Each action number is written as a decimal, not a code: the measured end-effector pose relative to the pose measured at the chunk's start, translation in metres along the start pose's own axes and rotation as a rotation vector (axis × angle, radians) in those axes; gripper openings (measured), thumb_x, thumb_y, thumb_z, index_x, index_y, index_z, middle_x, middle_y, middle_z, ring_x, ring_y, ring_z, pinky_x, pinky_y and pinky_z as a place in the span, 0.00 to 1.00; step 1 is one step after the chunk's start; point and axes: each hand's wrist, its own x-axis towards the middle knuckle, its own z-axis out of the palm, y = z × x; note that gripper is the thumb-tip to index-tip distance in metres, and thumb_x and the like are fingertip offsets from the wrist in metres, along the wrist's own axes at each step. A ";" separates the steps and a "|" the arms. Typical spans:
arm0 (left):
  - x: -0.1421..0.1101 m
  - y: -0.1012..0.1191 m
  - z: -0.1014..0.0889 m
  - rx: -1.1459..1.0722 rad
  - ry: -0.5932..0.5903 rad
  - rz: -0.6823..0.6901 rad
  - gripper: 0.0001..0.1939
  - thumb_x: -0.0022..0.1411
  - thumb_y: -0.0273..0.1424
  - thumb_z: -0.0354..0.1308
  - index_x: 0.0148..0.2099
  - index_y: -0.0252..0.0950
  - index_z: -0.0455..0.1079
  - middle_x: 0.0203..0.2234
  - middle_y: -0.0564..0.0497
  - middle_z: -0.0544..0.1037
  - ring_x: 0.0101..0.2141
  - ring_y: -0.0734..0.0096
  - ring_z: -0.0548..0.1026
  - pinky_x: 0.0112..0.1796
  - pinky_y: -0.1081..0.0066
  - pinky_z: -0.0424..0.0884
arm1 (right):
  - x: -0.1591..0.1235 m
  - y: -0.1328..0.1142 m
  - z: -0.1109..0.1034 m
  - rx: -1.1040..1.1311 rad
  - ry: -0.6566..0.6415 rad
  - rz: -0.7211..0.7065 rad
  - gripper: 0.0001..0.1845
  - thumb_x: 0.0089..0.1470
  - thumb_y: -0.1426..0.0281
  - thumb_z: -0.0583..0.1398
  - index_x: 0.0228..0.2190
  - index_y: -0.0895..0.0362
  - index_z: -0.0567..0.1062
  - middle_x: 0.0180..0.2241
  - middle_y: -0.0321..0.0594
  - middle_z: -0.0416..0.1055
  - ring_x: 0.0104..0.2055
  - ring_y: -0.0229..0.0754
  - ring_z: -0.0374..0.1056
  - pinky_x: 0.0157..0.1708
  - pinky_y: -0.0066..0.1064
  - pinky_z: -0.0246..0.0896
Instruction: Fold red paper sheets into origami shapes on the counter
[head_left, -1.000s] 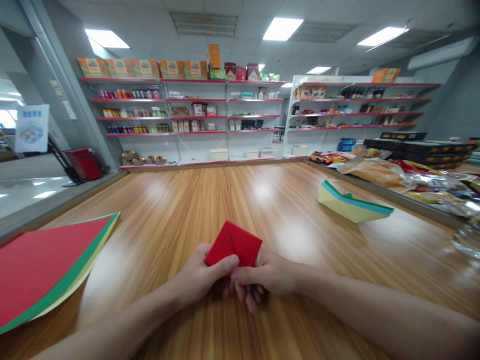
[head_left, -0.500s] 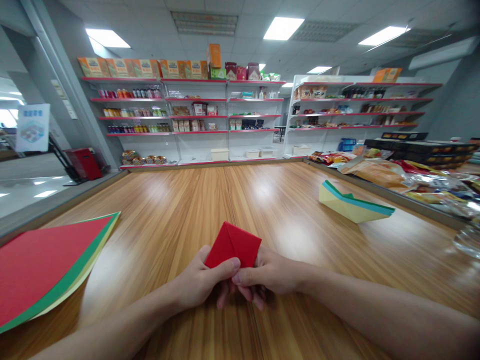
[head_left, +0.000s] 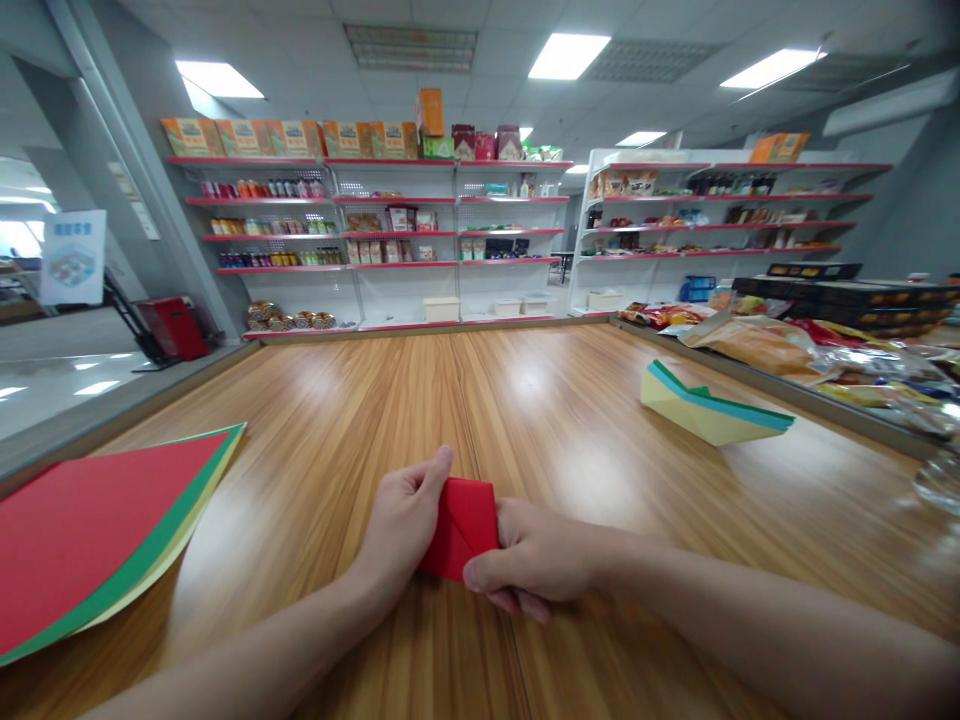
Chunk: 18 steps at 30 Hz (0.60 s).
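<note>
A small folded piece of red paper is between my two hands, just above the wooden table, with a diagonal fold line across its face. My right hand pinches its lower right corner, thumb on top and fingers curled underneath. My left hand is wrapped along its left edge, with the thumb raised by the upper left corner; the fingers behind the paper are hidden. Over to the right, a folded paper boat in yellow, blue and green stands on the table.
A stack of coloured sheets, red on top with green and yellow below, lies at the left. Snack packets and dark boxes fill the right side beyond the table's raised edge. A clear glass object stands at the far right. Stocked shelves line the back.
The red paper has turned in my hands, from corner-up to nearly square-on. My left thumb has lifted from its front and moved up to the left edge; my right thumb stays on the lower corner.
</note>
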 end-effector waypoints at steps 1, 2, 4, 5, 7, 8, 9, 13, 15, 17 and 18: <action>-0.001 0.000 0.000 0.017 0.032 0.008 0.28 0.56 0.54 0.52 0.20 0.36 0.55 0.11 0.57 0.60 0.14 0.79 0.56 0.15 0.78 0.49 | 0.000 0.000 0.003 -0.031 0.027 0.006 0.10 0.44 0.74 0.54 0.15 0.59 0.65 0.12 0.30 0.61 0.11 0.29 0.57 0.09 0.17 0.50; -0.002 0.000 0.000 0.029 0.061 0.022 0.28 0.56 0.54 0.51 0.20 0.36 0.54 0.11 0.57 0.60 0.13 0.79 0.56 0.15 0.78 0.49 | 0.001 0.001 0.006 -0.056 0.060 0.009 0.10 0.45 0.73 0.53 0.16 0.59 0.66 0.12 0.30 0.61 0.11 0.30 0.58 0.09 0.18 0.51; -0.003 0.001 0.000 0.039 0.110 0.053 0.28 0.57 0.55 0.50 0.20 0.37 0.53 0.11 0.58 0.59 0.13 0.79 0.55 0.15 0.78 0.49 | 0.002 0.002 0.011 -0.086 0.110 -0.001 0.13 0.50 0.71 0.52 0.17 0.60 0.68 0.13 0.32 0.63 0.13 0.31 0.60 0.12 0.18 0.54; -0.004 0.001 0.000 0.039 0.124 0.065 0.28 0.57 0.55 0.50 0.20 0.37 0.53 0.11 0.58 0.59 0.13 0.79 0.55 0.15 0.77 0.50 | 0.002 0.002 0.013 -0.089 0.119 -0.009 0.15 0.52 0.70 0.51 0.18 0.60 0.68 0.13 0.33 0.64 0.14 0.31 0.61 0.13 0.18 0.55; -0.004 0.003 -0.001 0.043 0.127 0.068 0.27 0.58 0.55 0.49 0.20 0.37 0.53 0.12 0.57 0.59 0.14 0.78 0.56 0.15 0.77 0.51 | 0.003 0.002 0.015 -0.085 0.103 -0.015 0.18 0.54 0.70 0.48 0.18 0.60 0.68 0.13 0.33 0.64 0.14 0.30 0.61 0.14 0.19 0.56; -0.003 0.004 -0.001 0.054 0.120 0.063 0.28 0.58 0.55 0.48 0.20 0.38 0.53 0.12 0.57 0.59 0.14 0.77 0.56 0.15 0.76 0.51 | 0.003 0.002 0.015 -0.085 0.083 -0.017 0.18 0.55 0.70 0.48 0.17 0.60 0.67 0.13 0.33 0.64 0.13 0.30 0.60 0.14 0.19 0.55; -0.003 0.005 -0.001 0.076 0.117 0.061 0.28 0.58 0.55 0.47 0.20 0.38 0.53 0.12 0.57 0.59 0.14 0.77 0.57 0.15 0.76 0.51 | 0.003 0.001 0.014 -0.087 0.060 -0.020 0.18 0.55 0.71 0.47 0.17 0.60 0.67 0.12 0.32 0.63 0.13 0.30 0.59 0.14 0.18 0.55; -0.005 0.012 -0.002 0.233 0.164 0.168 0.28 0.61 0.53 0.45 0.18 0.38 0.52 0.12 0.57 0.57 0.15 0.77 0.56 0.16 0.75 0.51 | -0.002 -0.006 0.012 -0.141 -0.033 -0.037 0.17 0.55 0.74 0.47 0.18 0.60 0.66 0.12 0.30 0.62 0.13 0.29 0.59 0.16 0.18 0.56; -0.007 0.016 -0.003 0.318 0.178 0.240 0.28 0.62 0.52 0.45 0.18 0.37 0.53 0.13 0.57 0.56 0.16 0.76 0.55 0.17 0.74 0.50 | -0.005 -0.009 0.012 -0.191 -0.086 -0.048 0.16 0.54 0.76 0.48 0.18 0.60 0.66 0.12 0.30 0.62 0.13 0.29 0.59 0.18 0.18 0.57; -0.011 0.020 -0.003 0.367 0.151 0.261 0.28 0.62 0.51 0.43 0.17 0.38 0.51 0.13 0.57 0.53 0.16 0.77 0.53 0.18 0.73 0.49 | -0.007 -0.010 0.015 -0.252 -0.132 -0.100 0.16 0.53 0.78 0.48 0.18 0.60 0.66 0.12 0.29 0.61 0.15 0.28 0.60 0.20 0.17 0.57; -0.013 0.021 -0.003 0.370 0.125 0.253 0.28 0.63 0.50 0.43 0.17 0.38 0.50 0.13 0.58 0.51 0.16 0.77 0.52 0.18 0.73 0.48 | -0.008 -0.010 0.016 -0.280 -0.152 -0.146 0.15 0.53 0.79 0.48 0.18 0.60 0.66 0.13 0.29 0.61 0.15 0.28 0.60 0.22 0.17 0.57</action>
